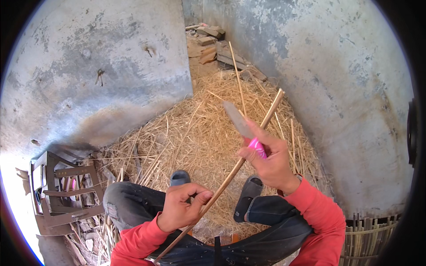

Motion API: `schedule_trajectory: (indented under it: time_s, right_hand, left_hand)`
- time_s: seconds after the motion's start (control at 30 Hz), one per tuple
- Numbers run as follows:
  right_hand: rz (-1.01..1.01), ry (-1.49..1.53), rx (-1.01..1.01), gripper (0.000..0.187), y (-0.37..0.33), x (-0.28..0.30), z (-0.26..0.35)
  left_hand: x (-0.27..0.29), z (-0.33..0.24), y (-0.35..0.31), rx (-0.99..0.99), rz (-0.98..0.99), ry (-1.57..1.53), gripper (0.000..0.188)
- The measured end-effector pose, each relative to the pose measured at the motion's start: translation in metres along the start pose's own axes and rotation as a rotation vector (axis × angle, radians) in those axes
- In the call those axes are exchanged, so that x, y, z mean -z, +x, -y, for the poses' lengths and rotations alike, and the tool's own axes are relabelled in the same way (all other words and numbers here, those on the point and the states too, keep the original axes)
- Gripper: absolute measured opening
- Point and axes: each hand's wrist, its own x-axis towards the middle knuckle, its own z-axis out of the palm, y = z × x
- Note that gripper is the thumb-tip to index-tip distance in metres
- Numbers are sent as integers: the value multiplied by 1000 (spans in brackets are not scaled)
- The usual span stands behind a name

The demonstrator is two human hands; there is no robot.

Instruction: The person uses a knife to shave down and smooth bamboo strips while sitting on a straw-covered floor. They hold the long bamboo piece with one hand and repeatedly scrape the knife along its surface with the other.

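A long, pale bamboo stick (226, 181) slants from beside my lap up to the far right. My left hand (184, 205) is closed at its lower part, with the fingers curled and the thumb against the stick. Higher up, my right hand (271, 157) grips a knife (238, 120) by its pink patterned handle, the grey blade pointing up and to the left. The stick runs past the right hand's fingers, beside the knife's handle; whether the blade touches it I cannot tell.
Straw-like shavings (195, 128) cover the floor between two grey walls. An overturned brown stool (66, 193) lies at the left. Bricks (208, 37) are piled at the back. A slatted bamboo basket (370, 235) stands at the lower right.
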Motion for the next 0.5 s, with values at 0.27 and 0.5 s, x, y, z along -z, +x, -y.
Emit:
schedule_trajectory:
  time_s: [0.27,0.5]
  right_hand:
    - [-286,256,-110,63,17,49,-1]
    - [-373,44,28,52,23,65,-18]
  left_hand:
    - [22,19,-1,47,143,192,42]
    - [-11,17,-27,449,720,-698,51]
